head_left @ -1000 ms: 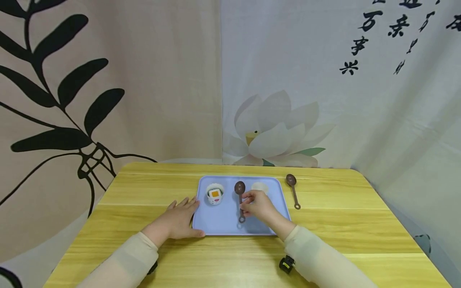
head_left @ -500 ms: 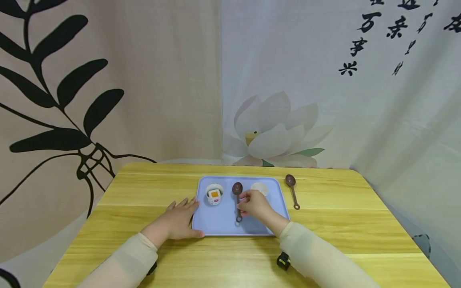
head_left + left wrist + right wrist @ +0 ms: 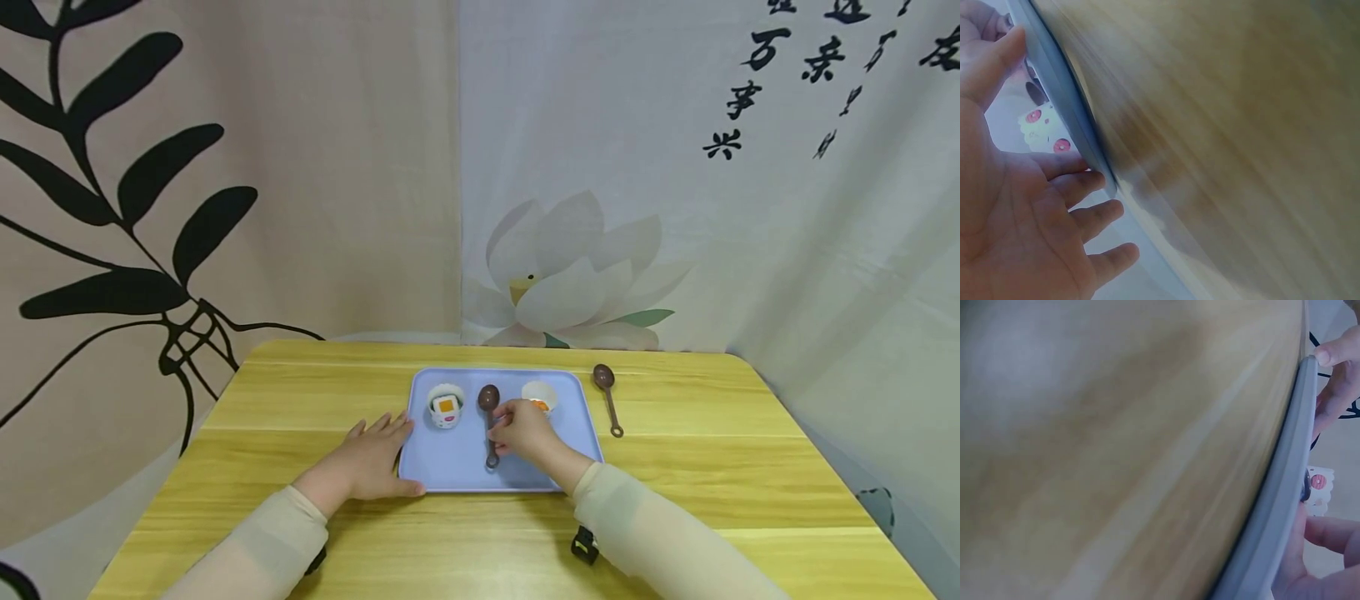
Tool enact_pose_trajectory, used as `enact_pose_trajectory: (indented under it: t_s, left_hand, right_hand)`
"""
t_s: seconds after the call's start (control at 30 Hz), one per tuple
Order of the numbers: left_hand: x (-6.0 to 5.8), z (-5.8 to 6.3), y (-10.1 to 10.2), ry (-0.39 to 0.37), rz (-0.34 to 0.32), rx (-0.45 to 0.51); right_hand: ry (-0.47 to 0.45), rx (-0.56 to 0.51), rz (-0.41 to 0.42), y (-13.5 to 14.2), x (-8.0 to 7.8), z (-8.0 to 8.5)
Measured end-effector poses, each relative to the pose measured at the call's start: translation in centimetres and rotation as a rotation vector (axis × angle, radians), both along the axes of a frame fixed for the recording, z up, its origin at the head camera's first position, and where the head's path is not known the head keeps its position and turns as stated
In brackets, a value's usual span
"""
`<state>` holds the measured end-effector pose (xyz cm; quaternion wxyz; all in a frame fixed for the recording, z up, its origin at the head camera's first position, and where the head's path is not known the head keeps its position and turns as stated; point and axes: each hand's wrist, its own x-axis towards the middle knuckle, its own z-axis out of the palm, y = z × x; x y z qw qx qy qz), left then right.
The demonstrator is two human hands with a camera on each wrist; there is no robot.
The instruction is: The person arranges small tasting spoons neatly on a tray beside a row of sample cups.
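Observation:
A pale blue tray (image 3: 450, 468) lies on the wooden table. My left hand (image 3: 363, 463) touches its left side, fingers spread and thumb at the front left corner; the left wrist view shows these fingers along the tray's rim (image 3: 1066, 87). Over the tray's middle, my right hand (image 3: 527, 433) pinches the handle of a brown spoon (image 3: 489, 397), bowl pointing away from me. To the spoon's left stands a small white cup (image 3: 446, 422) with a white and orange piece in it. Behind the right hand, a second white cup (image 3: 537, 390) shows something orange, partly hidden.
Another brown spoon (image 3: 604, 378) lies on the table (image 3: 690, 433) right of the tray. Behind the table's far edge hangs a printed curtain (image 3: 360, 208) with dark leaves, a lotus and writing.
The right hand and its spoon have shifted slightly left across the tray. More of the right cup, with orange inside, now shows. The left hand has stayed in place.

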<state>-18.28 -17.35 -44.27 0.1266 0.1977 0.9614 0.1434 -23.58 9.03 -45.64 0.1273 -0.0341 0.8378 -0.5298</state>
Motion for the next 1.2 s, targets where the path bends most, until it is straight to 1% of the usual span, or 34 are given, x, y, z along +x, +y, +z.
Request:
enact_pose_trajectory:
  t_s: [0.13,0.33,0.5,0.7,1.2]
  left_hand:
    - [0.06,0.09,0.05,-0.001,0.001,0.003]
    - [0.12,0.18,0.11,0.000,0.002,-0.003]
    - [0.16,0.33,0.14,0.002,0.002,0.001]
    - [0.25,0.44,0.09,0.000,0.005,-0.003]
    - [0.00,0.23,0.13,-0.002,0.003,-0.021]
  right_hand:
    - [-0.011,0.002,-0.002,-0.12,0.03,0.01]
    - [-0.016,0.038,-0.003,-0.25,0.01,-0.18]
    - [0.000,0.053,0.002,-0.25,-0.02,-0.50]
    - [0.011,0.066,0.008,-0.32,0.01,-0.52]
    - [0.007,0.079,0.014,-0.13,0.20,-0.48]
